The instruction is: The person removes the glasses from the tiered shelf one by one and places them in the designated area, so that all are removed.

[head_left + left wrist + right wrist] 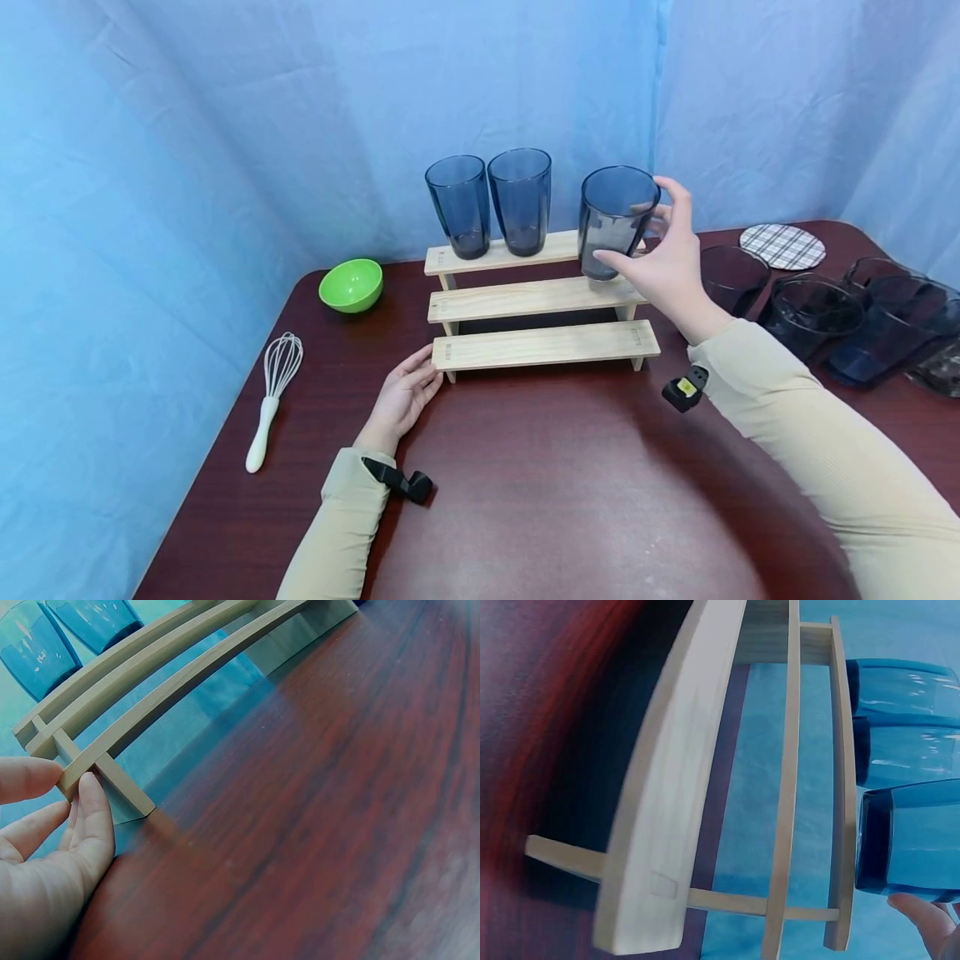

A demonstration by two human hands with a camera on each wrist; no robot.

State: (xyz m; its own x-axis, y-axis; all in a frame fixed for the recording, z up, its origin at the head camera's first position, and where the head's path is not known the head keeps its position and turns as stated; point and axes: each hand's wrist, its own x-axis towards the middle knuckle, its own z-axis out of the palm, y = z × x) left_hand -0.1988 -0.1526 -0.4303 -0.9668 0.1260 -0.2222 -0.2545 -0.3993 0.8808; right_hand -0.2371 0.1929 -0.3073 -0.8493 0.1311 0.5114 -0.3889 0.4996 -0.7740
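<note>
Gripped by its sides in the right hand (667, 262), the glass (617, 221) is by the rack (543, 346)'s top step, contact unclear, and I judge it stiff, slippery, breakable, best held mid-body, while the left hand (408, 393) pinches the lowest step.

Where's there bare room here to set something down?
Free: the tabletop in front of the rack; between the whisk and the left hand; the lowest shelf. Crowded: the right side, where dark glassware clusters near the checked coaster.
</note>
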